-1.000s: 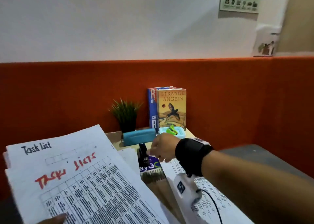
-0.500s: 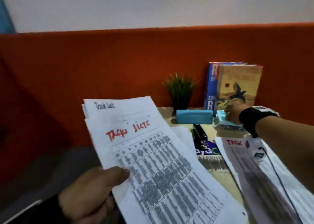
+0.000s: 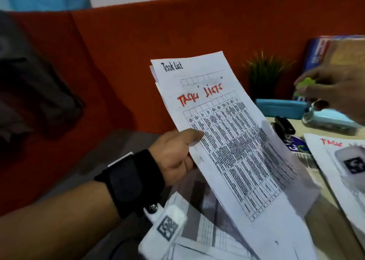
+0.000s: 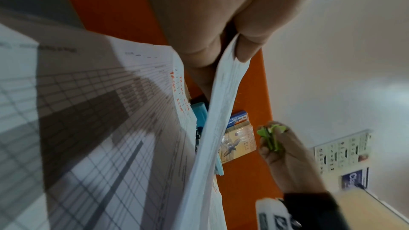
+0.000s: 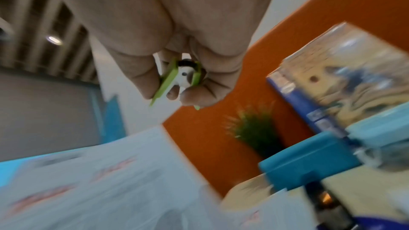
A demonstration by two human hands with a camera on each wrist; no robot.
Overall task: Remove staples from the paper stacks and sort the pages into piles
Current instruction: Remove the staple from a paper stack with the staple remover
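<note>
My left hand [image 3: 177, 153] holds a stapled stack of "Task List" pages [image 3: 227, 141] upright, thumb on the front sheet and fingers behind; the left wrist view shows the stack's edge [image 4: 221, 93] pinched in that hand [image 4: 225, 46]. My right hand [image 3: 333, 90] is raised at the far right, above the desk, fingers curled round a small green staple remover [image 3: 305, 84]. In the right wrist view the green staple remover [image 5: 179, 78] sits pinched between the fingertips [image 5: 199, 93]. It also shows in the left wrist view as a green staple remover [image 4: 272, 135].
Another "Task" page pile [image 3: 335, 161] lies on the desk at right. A black stapler [image 3: 284, 127], a teal case [image 3: 280, 108], a pale blue tray [image 3: 331, 121], a small plant [image 3: 264, 72] and upright books [image 3: 335, 52] stand by the orange partition [image 3: 118, 62].
My right hand has lifted from the pale blue tray with the green staple remover in it. The view swung left and down; the left hand still holds the stack.
</note>
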